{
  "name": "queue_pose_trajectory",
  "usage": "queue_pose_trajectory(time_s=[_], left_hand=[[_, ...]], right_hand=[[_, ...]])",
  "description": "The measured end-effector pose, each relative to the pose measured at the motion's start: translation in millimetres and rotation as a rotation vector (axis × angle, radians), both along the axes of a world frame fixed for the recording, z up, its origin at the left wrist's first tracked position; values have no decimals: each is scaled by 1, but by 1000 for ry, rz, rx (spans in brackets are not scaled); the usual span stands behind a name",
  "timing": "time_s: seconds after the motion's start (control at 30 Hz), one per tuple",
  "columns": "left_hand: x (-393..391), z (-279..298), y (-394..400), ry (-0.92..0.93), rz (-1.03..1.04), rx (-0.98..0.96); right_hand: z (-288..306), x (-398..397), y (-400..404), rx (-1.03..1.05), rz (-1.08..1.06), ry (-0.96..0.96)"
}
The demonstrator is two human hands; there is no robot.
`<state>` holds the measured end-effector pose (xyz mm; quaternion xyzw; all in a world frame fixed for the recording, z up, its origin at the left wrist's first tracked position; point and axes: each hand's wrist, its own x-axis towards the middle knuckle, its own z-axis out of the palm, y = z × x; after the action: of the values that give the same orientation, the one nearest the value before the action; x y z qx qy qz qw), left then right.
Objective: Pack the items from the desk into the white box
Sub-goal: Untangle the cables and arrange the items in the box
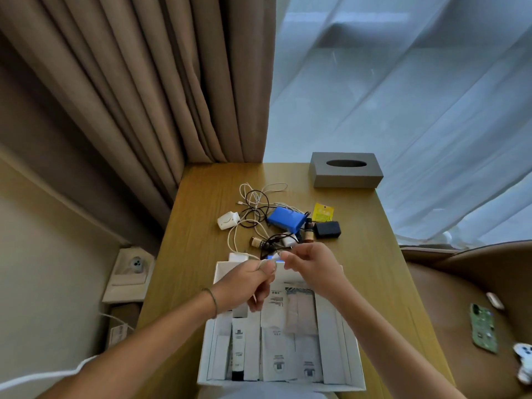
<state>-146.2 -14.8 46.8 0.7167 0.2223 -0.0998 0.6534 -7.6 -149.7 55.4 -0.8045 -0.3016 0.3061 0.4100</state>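
The white box (351,355) lies open at the desk's near edge, filled with white sachets and a black-and-white tube (238,352). Above its far rim my left hand (247,283) and my right hand (308,264) pinch the two ends of a small white piece with a blue glow (275,260); it looks like part of a white cable. Beyond them lie tangled white and black cables (253,203), a white charger (228,220), a blue case (286,219), a black pouch (327,229), a yellow sachet (323,212) and small brown bottles (308,230).
A grey tissue box (345,169) stands at the desk's far right corner. Brown curtains hang behind on the left, sheer white ones on the right. A brown seat on the right carries a green phone case (484,328). A wall socket (135,264) sits low on the left.
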Motion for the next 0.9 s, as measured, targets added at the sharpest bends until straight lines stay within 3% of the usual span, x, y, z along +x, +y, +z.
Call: queue_pose_trajectory(time_s=[0.2,0.37,0.5,0.6,0.73,0.8,0.9], left_hand=[[3,-20,-23,-2,471,-107],[1,-32,-34,29,670,-172],[-5,-41,-48,53,734,-143],[-10,-50,-59,109,713,-85],[-16,-61,-60,151,589,24],[-17,-69,-59,142,421,204],[-19,-85,-66,160,-25,625]], right_hand=[[-23,-31,-2,-19,-58,-57],[-33,-55,5,-47,-179,-163],[-40,-74,5,-111,-87,-283],[-46,-81,-1,-89,24,-257],[-48,-73,-14,-213,212,-215],[-50,-57,-26,-218,94,-165],[-49,-37,-46,-173,-93,-72]])
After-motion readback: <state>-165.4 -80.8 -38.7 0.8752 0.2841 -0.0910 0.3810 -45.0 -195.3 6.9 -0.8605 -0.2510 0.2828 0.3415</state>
